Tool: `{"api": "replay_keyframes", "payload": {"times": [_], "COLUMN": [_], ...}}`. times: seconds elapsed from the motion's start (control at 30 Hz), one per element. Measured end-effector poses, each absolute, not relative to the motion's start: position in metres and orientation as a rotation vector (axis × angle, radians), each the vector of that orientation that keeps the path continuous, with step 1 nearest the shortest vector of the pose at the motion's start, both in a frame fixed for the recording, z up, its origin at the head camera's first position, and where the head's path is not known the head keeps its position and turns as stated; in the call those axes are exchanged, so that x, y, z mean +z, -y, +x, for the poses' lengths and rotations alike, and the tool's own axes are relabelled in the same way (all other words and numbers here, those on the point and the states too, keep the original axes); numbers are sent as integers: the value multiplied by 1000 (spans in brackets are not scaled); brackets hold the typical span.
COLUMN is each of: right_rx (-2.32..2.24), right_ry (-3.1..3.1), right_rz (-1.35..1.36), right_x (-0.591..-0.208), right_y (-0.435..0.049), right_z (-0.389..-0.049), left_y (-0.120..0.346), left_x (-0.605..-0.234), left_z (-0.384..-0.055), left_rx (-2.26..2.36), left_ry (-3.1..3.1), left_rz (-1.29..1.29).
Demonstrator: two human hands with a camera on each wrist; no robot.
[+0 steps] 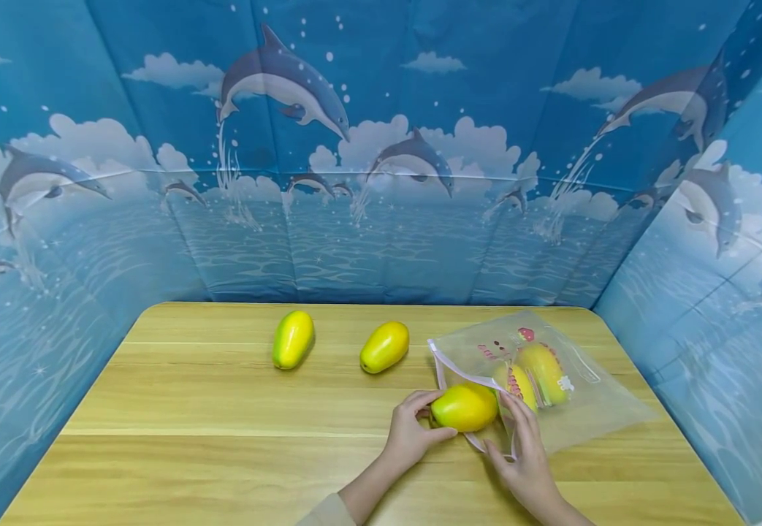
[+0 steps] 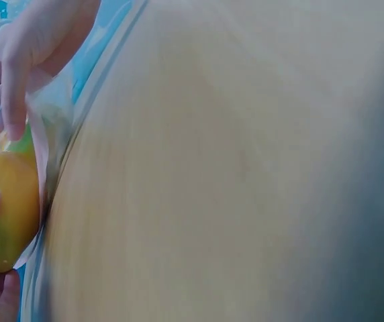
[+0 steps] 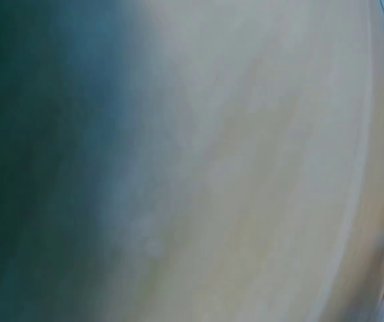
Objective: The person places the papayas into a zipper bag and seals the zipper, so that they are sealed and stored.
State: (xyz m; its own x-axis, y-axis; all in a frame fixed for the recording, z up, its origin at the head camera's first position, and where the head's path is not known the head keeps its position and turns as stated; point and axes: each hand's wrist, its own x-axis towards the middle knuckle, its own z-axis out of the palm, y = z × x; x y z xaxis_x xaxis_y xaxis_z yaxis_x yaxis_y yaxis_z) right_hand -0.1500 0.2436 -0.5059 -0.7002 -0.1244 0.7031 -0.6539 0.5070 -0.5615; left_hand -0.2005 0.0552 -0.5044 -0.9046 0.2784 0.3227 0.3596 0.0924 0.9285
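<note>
My left hand grips a yellow-green papaya between thumb and fingers, at the mouth of a clear zip bag. Part of this papaya lies inside the bag's pale pink rim. On the other side, my right hand holds the rim, thumb low and fingers on the upper edge. Two more papayas show through the printed plastic. In the left wrist view, the held papaya sits at the left edge, below the right hand. Hardly any of the right hand shows in the blurred right wrist view.
Two loose papayas lie left of the bag: one papaya farther left, another papaya nearer the bag. All rest on a wood-grain table with rounded back corners. A dolphin-printed curtain stands behind and along the sides.
</note>
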Motion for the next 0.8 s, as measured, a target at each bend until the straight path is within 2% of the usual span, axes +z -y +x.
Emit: {"api": "replay_keyframes", "payload": {"times": [0.17, 0.8], "right_rx": [1145, 1144], "right_ry": [2096, 2054], "right_rz": [669, 701], "right_x": [-508, -509], "right_y": [-244, -247], "right_z": [-152, -155], "left_y": [-68, -97], "left_x": [-520, -513], "left_z": [-207, -210], "left_rx": [-1920, -1884], "left_ry": [2282, 2349], "left_rz": [-677, -718]}}
